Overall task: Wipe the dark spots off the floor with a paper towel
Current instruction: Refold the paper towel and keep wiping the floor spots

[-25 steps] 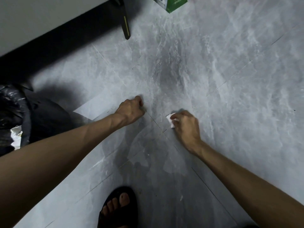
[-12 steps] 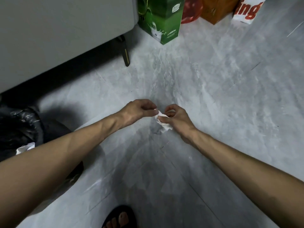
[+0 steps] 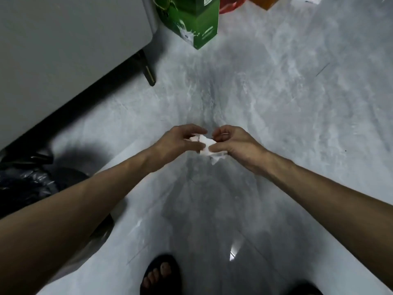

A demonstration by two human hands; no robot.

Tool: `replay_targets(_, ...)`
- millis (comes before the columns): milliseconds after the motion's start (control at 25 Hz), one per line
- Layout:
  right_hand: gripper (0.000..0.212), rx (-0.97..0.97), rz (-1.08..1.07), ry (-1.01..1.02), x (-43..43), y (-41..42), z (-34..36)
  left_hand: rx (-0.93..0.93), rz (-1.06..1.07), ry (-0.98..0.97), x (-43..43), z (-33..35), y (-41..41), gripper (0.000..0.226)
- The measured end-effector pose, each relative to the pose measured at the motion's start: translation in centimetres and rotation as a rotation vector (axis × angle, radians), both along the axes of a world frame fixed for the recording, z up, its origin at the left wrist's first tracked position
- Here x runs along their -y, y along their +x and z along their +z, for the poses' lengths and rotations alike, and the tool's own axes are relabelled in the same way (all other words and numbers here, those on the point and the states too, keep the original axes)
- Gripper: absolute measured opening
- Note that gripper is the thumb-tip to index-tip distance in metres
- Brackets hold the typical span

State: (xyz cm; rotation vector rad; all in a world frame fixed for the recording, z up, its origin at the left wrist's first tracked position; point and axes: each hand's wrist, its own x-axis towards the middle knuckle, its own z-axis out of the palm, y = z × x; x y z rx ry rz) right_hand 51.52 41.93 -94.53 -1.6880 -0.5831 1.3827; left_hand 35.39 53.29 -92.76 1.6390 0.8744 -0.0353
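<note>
A small crumpled white paper towel [image 3: 205, 146] is held in the air above the grey marbled floor [image 3: 276, 116], between both hands. My left hand [image 3: 178, 141] pinches its left side with fingertips and thumb. My right hand [image 3: 232, 142] pinches its right side, and a torn corner hangs below that hand. Faint dark marks [image 3: 192, 180] lie on the tile just below the hands.
A grey cabinet [image 3: 70, 45] on a dark leg [image 3: 148, 74] stands at the upper left. A green carton [image 3: 191, 20] sits beside it. A black bin bag [image 3: 23, 184] is at the left. My sandalled foot [image 3: 160, 275] is at the bottom.
Both hands have risen off the floor. The right hand lifted the towel from the tile and the left hand came over and took hold of its other side.
</note>
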Motion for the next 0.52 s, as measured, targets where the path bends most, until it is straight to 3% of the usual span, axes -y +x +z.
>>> replay_targets(120, 0.032, -0.056, 0.023, -0.029, 0.5, -1.6, 5.4, -0.078, 0.028, 0.022, 0.9, 5.5, -1.2, 0.013)
replay_targets(280, 0.026, -0.124, 0.026, -0.049, -0.7, -3.0, 13.4, -0.224, 0.053, 0.134, -0.3, 13.7, -1.9, 0.010)
replay_targets(520, 0.024, 0.006, 0.094, -0.091, -2.7, -5.9, 20.5, -0.306, 0.098, 0.157, -1.9, 20.3, -3.9, 0.014)
